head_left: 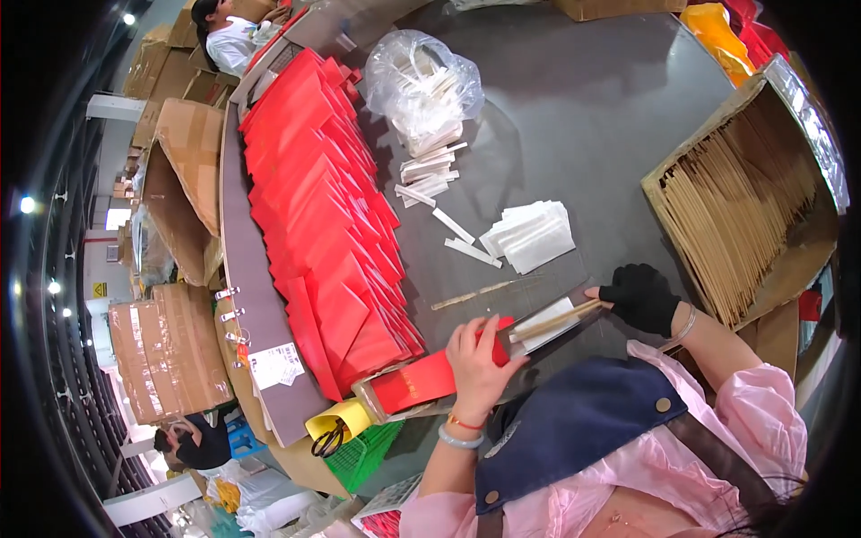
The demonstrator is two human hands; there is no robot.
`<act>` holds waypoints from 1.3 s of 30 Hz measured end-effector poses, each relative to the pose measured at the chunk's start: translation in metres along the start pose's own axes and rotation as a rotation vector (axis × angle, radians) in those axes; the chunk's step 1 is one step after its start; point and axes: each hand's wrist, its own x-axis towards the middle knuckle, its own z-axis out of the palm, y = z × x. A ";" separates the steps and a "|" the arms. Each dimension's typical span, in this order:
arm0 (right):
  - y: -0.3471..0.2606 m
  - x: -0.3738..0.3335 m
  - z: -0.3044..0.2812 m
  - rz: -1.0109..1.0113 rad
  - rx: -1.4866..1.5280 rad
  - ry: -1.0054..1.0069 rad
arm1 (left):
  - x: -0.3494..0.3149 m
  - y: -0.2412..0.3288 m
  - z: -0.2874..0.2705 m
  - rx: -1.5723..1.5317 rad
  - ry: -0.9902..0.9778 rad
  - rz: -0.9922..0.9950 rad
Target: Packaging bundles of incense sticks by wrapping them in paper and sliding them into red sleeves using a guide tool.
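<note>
My bare left hand (477, 360) lies over a long red paper sleeve (421, 382), fingers curled onto its right end. The sleeve rests near the table's front edge. My right hand (639, 299), in a black glove with bare fingertips, pinches the right end of a pair of thin wooden chopsticks (558, 320). Their left end lies near the sleeve's opening; whether it is inside is hidden by my left hand. Under the chopsticks is a white paper slip (538, 328). A stack of white paper slips (531, 235) lies just beyond.
Overlapping red sleeves (314, 197) fill the table's left side. A clear plastic bag (421, 81) of white packets stands at the back. To the right, a cardboard box (657, 193) holds many wooden sticks. Scissors (328, 439) sit in a yellow holder (350, 415) at the front-left edge.
</note>
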 end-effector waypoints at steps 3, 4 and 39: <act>-0.009 0.017 0.017 -0.119 -0.040 0.015 | -0.012 -0.009 0.008 0.045 -0.014 0.053; -0.014 0.024 0.023 -0.120 -0.044 0.013 | -0.006 -0.001 0.015 0.014 -0.011 0.069; -0.069 0.034 -0.030 0.001 -0.121 0.036 | -0.018 -0.036 0.028 -0.003 0.188 -0.343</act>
